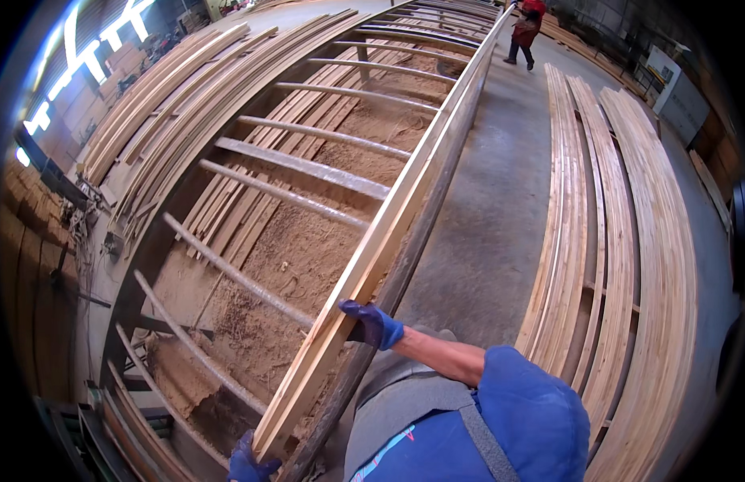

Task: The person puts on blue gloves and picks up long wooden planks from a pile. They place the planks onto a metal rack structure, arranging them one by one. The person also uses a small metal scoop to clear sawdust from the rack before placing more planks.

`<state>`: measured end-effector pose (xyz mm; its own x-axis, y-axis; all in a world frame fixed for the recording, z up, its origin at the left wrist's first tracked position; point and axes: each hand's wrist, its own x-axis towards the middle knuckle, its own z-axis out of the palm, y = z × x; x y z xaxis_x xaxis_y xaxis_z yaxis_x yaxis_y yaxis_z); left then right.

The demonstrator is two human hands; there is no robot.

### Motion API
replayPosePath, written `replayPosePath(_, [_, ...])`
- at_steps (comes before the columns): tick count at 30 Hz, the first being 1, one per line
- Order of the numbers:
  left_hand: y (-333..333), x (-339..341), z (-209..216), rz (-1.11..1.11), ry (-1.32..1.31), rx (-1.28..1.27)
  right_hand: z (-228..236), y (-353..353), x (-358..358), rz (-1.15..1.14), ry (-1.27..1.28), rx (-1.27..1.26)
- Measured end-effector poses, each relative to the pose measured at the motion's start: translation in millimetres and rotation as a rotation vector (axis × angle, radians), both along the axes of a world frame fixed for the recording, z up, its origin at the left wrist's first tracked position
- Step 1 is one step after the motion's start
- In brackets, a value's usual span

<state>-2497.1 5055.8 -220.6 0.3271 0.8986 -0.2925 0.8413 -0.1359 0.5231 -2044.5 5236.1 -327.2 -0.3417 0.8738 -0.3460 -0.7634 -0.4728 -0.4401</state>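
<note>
While stacked planks (180, 96) lie off to the left, my left hand (250, 463) touches the near end of a long board (376, 253), its hold too cut off to tell; the board runs along the right side of the roller frame (308, 169), my right hand (372, 324) grasps it farther up, and lumber piles (653, 241) lie rightward.

The left hand (249, 463) is partly cut off by the lower edge, the fingertips of the right hand (374, 325) are hidden at the long timber (396, 213), a distant person (528, 30) lacks a visible head above, and stacked boards (649, 241) at right run out of view below.
</note>
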Motion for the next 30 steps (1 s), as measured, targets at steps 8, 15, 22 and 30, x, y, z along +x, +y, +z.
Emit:
replayPosePath(8, [-2, -91, -23, 0.335, 0.338, -0.215, 4, 10, -118, 0.528, -0.33, -0.125])
replayPosePath(15, [-8, -91, -70, 0.424, 0.461, 0.162, 0, 16, -148, 0.688, -0.251, -0.136])
replayPosePath(22, [33, 14, -45, 0.22, 0.263, 0.44, 35, 11, -148, 0.701, -0.409, -0.098])
replayPosePath(30, [60, 39, 0, 0.252, -0.012, 0.176, 49, 1, -126, 0.726, -0.286, 0.016])
